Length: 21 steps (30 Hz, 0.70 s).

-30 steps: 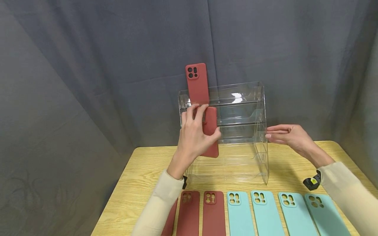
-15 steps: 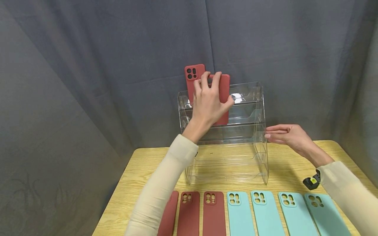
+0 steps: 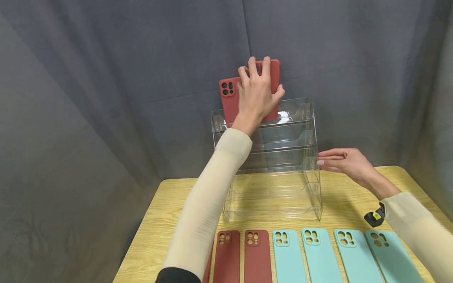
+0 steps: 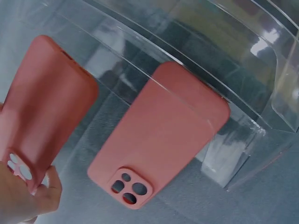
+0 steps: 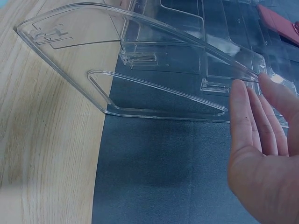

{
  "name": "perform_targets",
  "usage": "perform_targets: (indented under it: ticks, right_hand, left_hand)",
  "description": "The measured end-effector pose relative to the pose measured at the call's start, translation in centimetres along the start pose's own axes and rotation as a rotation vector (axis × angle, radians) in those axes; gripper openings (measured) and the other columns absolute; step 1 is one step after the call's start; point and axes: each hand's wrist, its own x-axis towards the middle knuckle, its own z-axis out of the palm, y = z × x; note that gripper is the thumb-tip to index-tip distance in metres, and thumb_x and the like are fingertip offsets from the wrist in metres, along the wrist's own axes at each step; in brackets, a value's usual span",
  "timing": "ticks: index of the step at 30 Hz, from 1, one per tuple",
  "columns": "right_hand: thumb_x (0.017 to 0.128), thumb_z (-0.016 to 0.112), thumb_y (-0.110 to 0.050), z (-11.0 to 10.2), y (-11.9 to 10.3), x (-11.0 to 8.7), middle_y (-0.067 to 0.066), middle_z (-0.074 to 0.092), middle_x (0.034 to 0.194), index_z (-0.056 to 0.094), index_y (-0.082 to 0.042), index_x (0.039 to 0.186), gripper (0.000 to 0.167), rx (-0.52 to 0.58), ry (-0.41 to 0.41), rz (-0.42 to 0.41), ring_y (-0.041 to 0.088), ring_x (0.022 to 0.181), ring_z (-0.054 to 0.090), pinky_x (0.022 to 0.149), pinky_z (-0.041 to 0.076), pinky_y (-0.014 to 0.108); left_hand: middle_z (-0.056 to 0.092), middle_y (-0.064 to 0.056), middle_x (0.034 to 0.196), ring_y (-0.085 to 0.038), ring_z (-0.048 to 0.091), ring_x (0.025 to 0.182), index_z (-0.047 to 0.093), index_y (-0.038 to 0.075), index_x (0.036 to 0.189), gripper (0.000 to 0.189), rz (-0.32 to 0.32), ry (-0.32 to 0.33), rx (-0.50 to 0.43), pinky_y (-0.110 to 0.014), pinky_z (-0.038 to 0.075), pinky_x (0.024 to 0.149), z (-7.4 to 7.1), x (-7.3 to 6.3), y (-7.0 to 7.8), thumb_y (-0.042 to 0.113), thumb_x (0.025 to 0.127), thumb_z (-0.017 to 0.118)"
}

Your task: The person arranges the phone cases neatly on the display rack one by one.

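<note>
My left hand [image 3: 256, 92] grips a red phone case [image 3: 275, 72] by its long edges, above the top tier of a clear acrylic display rack [image 3: 316, 137]. In the left wrist view this held case [image 4: 49, 100] is tilted, its lower end free of the rack. Beside it, another red phone case [image 3: 230, 104] stands in the top tier at the left, camera cutouts up. My right hand [image 3: 348, 163] has its fingers straight, fingertips right at the rack's right side panel. The right wrist view shows that hand [image 5: 261, 144] with thumb and fingers at the panel's edge.
Along the front of the wooden table [image 3: 170, 204] lie red phone cases [image 3: 257, 255] and several turquoise phone cases [image 3: 290, 255] in a row. A grey curtain [image 3: 141, 78] hangs behind the rack. A black device [image 3: 374, 218] is strapped at my right wrist.
My left hand has carried its red phone case up from in front of the rack's middle tiers to above the top tier, slightly rightward. My right hand stays at the side panel.
</note>
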Motion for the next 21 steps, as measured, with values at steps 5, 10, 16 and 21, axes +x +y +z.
perform_targets:
  ticks: [5, 10, 16, 21]
  right_hand:
    - [0.096, 0.079, -0.026, 0.0, 0.2, 0.0, -0.020, 0.079, 0.108, 0.051, 0.009, 0.148, 0.069, -0.022, -0.002, -0.006, 0.004, 0.104, 0.077, 0.091, 0.063, 0.020]
    - [0.096, 0.079, -0.028, 0.2, 0.3, 0.0, -0.020, 0.078, 0.110, 0.053, 0.008, 0.146, 0.068, -0.048, 0.000, -0.023, 0.003, 0.103, 0.077, 0.091, 0.063, 0.020]
    - [0.096, 0.080, -0.027, 0.8, 0.2, 0.2, -0.020, 0.078, 0.109, 0.054, 0.009, 0.146, 0.067, -0.040, 0.006, -0.028, 0.004, 0.103, 0.077, 0.090, 0.063, 0.021]
    - [0.095, 0.081, -0.029, 1.3, 0.0, 0.5, -0.014, 0.080, 0.114, 0.054, 0.008, 0.146, 0.069, -0.028, -0.002, -0.022, 0.006, 0.106, 0.077, 0.092, 0.063, 0.021]
  left_hand:
    - [0.041, -0.019, 0.159, -0.039, 0.047, 0.131, 0.039, 0.016, 0.160, 0.078, -0.054, -0.013, 0.000, -0.038, 0.064, 0.086, 1.2, 1.0, 0.0, 0.054, 0.096, 0.063]
    - [0.042, -0.019, 0.157, -0.038, 0.047, 0.127, 0.040, 0.015, 0.159, 0.077, -0.097, 0.016, 0.007, -0.037, 0.063, 0.084, 2.6, 1.5, -0.3, 0.052, 0.096, 0.064]
    - [0.042, -0.020, 0.155, -0.038, 0.047, 0.125, 0.040, 0.013, 0.159, 0.078, -0.101, 0.037, 0.035, -0.040, 0.062, 0.088, 3.9, 1.3, -0.5, 0.053, 0.097, 0.063]
    - [0.042, -0.021, 0.156, -0.038, 0.048, 0.126, 0.039, 0.013, 0.159, 0.077, -0.094, 0.049, 0.084, -0.042, 0.060, 0.095, 4.7, 1.0, -0.4, 0.054, 0.098, 0.061]
